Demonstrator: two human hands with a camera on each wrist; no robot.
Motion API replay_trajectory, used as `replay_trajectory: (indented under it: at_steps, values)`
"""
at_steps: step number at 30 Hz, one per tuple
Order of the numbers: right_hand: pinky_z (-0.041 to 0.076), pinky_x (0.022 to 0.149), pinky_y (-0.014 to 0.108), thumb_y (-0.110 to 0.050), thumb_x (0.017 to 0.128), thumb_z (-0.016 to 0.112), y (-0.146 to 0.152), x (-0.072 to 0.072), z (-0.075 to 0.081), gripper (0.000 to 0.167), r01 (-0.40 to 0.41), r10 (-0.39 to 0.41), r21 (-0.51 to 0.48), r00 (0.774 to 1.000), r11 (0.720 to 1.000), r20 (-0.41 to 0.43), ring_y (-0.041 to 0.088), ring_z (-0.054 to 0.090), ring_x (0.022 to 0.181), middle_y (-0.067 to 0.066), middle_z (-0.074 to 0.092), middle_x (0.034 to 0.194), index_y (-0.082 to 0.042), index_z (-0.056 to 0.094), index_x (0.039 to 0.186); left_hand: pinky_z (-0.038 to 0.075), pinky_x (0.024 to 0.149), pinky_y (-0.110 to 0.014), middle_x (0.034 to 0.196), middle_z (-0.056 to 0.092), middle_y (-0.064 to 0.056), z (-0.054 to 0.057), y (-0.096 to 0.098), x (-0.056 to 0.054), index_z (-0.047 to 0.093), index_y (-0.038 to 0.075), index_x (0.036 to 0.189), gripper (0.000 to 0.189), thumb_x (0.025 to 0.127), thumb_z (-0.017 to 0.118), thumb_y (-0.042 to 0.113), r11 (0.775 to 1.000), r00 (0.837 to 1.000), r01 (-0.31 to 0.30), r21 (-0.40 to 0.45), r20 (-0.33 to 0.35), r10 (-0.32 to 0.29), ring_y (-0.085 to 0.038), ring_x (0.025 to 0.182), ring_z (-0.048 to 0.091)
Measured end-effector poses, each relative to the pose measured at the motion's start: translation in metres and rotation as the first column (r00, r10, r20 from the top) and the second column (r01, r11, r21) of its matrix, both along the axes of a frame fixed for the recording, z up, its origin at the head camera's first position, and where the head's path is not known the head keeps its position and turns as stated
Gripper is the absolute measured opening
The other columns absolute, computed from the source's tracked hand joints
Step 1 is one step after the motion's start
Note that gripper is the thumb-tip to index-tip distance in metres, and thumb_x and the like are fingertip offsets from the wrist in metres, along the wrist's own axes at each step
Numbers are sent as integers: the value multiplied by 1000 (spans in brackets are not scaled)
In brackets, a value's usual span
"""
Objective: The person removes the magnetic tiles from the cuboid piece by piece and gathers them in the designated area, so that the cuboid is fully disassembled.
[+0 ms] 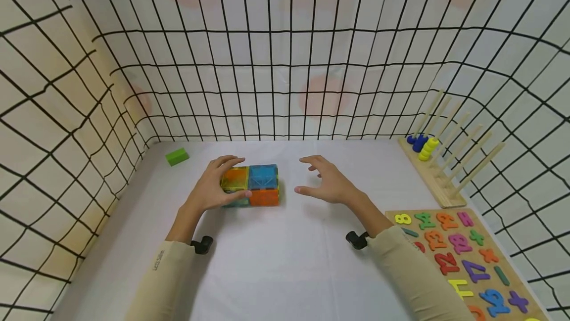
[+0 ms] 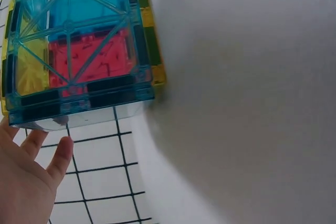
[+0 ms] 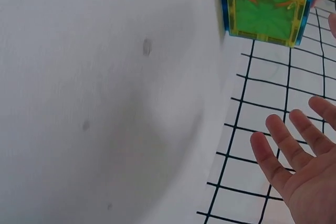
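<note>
A box-shaped block of see-through magnetic tiles (image 1: 263, 177) lies on the white table, with orange, blue and teal faces. The left hand (image 1: 213, 186) curves round its left end, thumb along the front side and fingers toward the back. In the left wrist view, some fingertips pass behind the tile block (image 2: 79, 40). The right hand (image 1: 328, 181) hovers to the right of the block, apart from it, fingers spread and holding nothing. Its straight, spread fingers also show in the right wrist view, below the block's green end face (image 3: 265, 17).
A green block (image 1: 177, 156) lies at the back left. On the right stand a wooden peg board (image 1: 441, 182) with blue and yellow beads and a number puzzle board (image 1: 450, 274). A black-grid cloth (image 1: 276, 54) rises behind and at both sides.
</note>
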State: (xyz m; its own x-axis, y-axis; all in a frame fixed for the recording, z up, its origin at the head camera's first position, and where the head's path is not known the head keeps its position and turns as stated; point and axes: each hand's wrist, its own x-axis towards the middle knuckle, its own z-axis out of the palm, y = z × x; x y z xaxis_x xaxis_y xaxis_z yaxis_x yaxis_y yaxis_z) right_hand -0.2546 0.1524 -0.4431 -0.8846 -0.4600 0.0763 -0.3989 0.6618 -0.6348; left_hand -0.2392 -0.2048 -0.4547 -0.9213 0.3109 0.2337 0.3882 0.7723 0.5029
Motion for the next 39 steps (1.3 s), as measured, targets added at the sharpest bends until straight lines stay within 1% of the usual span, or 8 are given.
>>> replay_trajectory:
  at_steps: [7, 11, 14, 18, 25, 29, 33, 39]
  values:
    - [51, 107, 53, -61, 86, 75, -13, 1, -5, 84, -28, 28, -29, 1000, 999, 3, 28, 55, 133, 0, 45, 155, -23, 43, 154, 34, 113, -74, 162, 40, -6, -10, -1, -1, 50, 32, 151, 87, 75, 83, 60, 996, 999, -15, 87, 36, 12, -36, 149, 35]
    - [52, 107, 53, -54, 87, 77, -20, 2, -7, 81, -32, 33, -44, 999, 999, 12, 28, 56, 132, 0, 45, 155, -22, 44, 154, 31, 114, -75, 161, 41, -6, -16, 0, -2, 51, 31, 150, 85, 76, 83, 57, 992, 999, -9, 128, 36, 4, -37, 149, 36]
    - [52, 107, 52, -50, 87, 79, -24, 2, -8, 79, -36, 38, -58, 999, 998, 19, 29, 56, 131, 0, 45, 155, -22, 45, 153, 30, 115, -74, 161, 42, -6, -19, -1, -3, 51, 32, 150, 84, 77, 84, 54, 986, 999, -9, 168, 44, 2, -37, 149, 37]
    - [53, 106, 52, -53, 87, 78, -29, 2, -9, 80, -52, 53, -74, 998, 996, 14, 30, 56, 130, 0, 45, 154, -22, 45, 153, 32, 117, -70, 159, 45, -3, -22, -3, -4, 51, 34, 150, 79, 80, 83, 50, 972, 998, -17, 235, 65, 2, -34, 149, 39]
    - [53, 105, 51, -55, 85, 80, -40, 1, -10, 82, -56, 57, -99, 998, 994, 1, 30, 57, 127, 0, 47, 151, -20, 47, 152, 38, 116, -65, 154, 49, -3, -28, -8, -6, 54, 24, 146, 71, 83, 83, 40, 949, 995, 3, 314, 92, -33, -33, 144, 45]
    - [54, 104, 50, -56, 85, 79, -47, 1, -11, 84, -58, 59, -97, 998, 994, 6, 27, 57, 127, 0, 46, 152, -17, 47, 152, 37, 115, -67, 154, 50, -3, -30, -10, -4, 53, 24, 145, 71, 83, 83, 40, 946, 992, -34, 321, 129, -8, -32, 142, 46]
    - [55, 103, 49, -56, 84, 80, -53, 0, -10, 85, -56, 57, -95, 998, 994, 3, 22, 57, 124, 0, 46, 152, -17, 47, 152, 37, 117, -66, 155, 49, -3, -31, -12, -4, 51, 26, 146, 74, 82, 84, 43, 941, 987, -76, 329, 162, 23, -32, 143, 45]
    - [56, 101, 48, -52, 84, 82, -61, -1, -8, 83, -64, 66, -110, 998, 992, 7, 28, 58, 122, 2, 46, 149, -15, 49, 151, 39, 117, -63, 157, 46, -6, -32, -14, -3, 49, 26, 147, 77, 81, 86, 44, 924, 975, -126, 360, 218, 48, -38, 144, 45]
